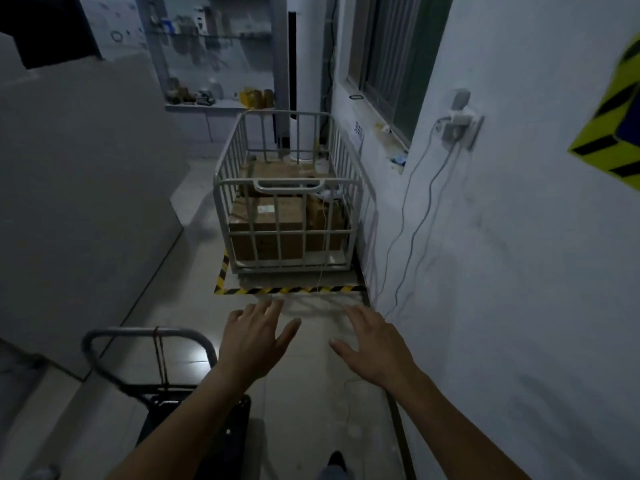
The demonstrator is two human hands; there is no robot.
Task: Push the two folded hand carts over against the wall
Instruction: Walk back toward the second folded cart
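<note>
A folded hand cart lies flat on the floor at the lower left, its grey handle loop point(104, 337) pointing away from me and its black deck point(204, 431) partly under my left forearm. A red cord is tied round the handle. I see only this one folded cart. My left hand point(254, 341) hovers above the floor with fingers spread, holding nothing, to the right of the handle. My right hand point(375, 344) is also spread and empty, closer to the white wall point(519, 271) on the right. Neither hand touches the cart.
Ahead stands a white wire cage trolley point(287, 202) loaded with cardboard boxes, on a floor patch marked with yellow-black tape point(287, 291). Cables hang from a wall socket point(460, 129). A large grey panel point(86, 202) stands at the left. Shelves with items are at the back.
</note>
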